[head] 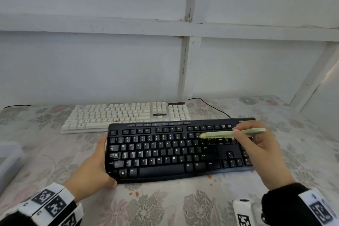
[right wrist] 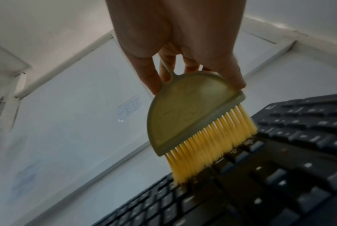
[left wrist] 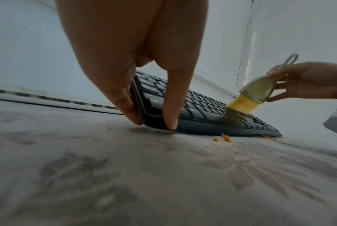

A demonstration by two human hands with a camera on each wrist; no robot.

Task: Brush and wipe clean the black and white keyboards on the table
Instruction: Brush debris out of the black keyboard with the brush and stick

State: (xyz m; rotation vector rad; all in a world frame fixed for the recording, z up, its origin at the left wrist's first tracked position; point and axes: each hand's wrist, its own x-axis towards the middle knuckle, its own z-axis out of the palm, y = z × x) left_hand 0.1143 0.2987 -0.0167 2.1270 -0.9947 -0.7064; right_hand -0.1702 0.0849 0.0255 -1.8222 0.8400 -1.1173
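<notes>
A person sits at a table (head: pixel 302 152) covered in a pale flowered cloth, cleaning a black keyboard (head: pixel 165 152) that lies in front of them. The left hand (head: pixel 95 167) grips the keyboard's left end, thumb on the front edge and fingers curled round the side, and the left wrist view shows that end tilted up off the cloth. The right hand (head: pixel 256 148) pinches a small green brush (head: pixel 231 133) by its rounded body, fingers closed around it. Its yellow bristles (right wrist: pixel 212 145) touch the keys on the right part of the keyboard, near the enter key and the block of keys beside it.

Orange crumbs (left wrist: pixel 224 137) lie scattered on the cloth just in front of the keyboard's near edge, so brushing seems to be working.

A white keyboard (head: pixel 124 115) lies flat behind the black one, nearer the wall, with an orange speck on its front row of keys. It looks untouched.

By my judgement the task is in an early stage: the black keyboard is partway brushed. Wiping it, then brushing and wiping the white one, is left to do. No cloth for wiping is visible.
</notes>
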